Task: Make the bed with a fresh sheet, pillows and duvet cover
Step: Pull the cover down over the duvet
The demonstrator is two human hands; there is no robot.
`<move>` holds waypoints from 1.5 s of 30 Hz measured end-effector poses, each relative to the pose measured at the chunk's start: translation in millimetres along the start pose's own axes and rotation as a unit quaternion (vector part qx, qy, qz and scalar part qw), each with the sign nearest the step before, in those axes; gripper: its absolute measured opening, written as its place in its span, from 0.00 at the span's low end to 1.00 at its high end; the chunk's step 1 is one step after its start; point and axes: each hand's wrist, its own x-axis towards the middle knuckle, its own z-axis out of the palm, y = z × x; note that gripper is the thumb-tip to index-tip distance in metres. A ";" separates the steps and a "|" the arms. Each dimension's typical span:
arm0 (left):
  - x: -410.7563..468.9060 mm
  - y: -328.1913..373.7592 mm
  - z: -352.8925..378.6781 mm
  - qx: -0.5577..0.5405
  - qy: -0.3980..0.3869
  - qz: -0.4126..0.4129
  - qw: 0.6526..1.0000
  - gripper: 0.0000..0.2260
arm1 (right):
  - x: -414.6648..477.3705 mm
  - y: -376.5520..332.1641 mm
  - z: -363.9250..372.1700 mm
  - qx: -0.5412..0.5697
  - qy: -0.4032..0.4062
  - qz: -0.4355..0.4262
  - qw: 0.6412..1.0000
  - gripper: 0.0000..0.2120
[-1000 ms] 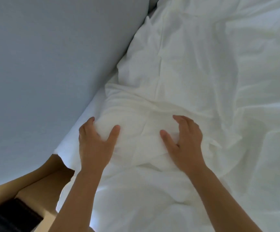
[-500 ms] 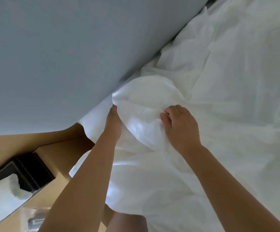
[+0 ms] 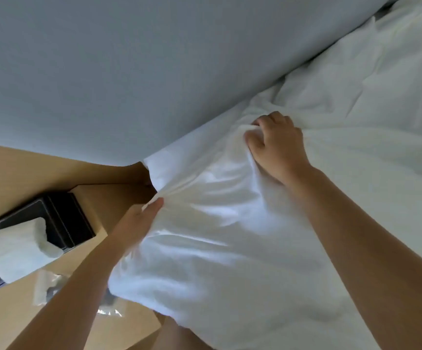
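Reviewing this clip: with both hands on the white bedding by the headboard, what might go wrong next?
The left hand pinches only the edge of the bedding, so that grip may slip under a pull. The bedding hangs over the nightstand close to the tissue box; a tug could sweep the box. The right hand bunches the cloth, which may leave creases.
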 end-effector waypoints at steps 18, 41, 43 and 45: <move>-48.7 -67.6 39.2 -0.011 -0.113 -0.131 0.985 0.32 | -5.0 -43.8 52.6 -0.282 -0.314 -0.255 0.870 0.07; 24.0 -39.2 3.6 0.313 0.102 -0.009 0.944 0.33 | -111.2 -3.6 24.6 0.042 0.028 -0.026 0.998 0.30; 1.4 -46.5 12.8 0.323 0.194 0.072 0.923 0.30 | -184.1 25.2 21.3 0.066 0.025 0.024 0.997 0.28; -31.9 -57.8 36.5 0.251 0.247 0.108 0.930 0.27 | -257.6 47.0 24.7 0.081 0.020 0.076 0.994 0.26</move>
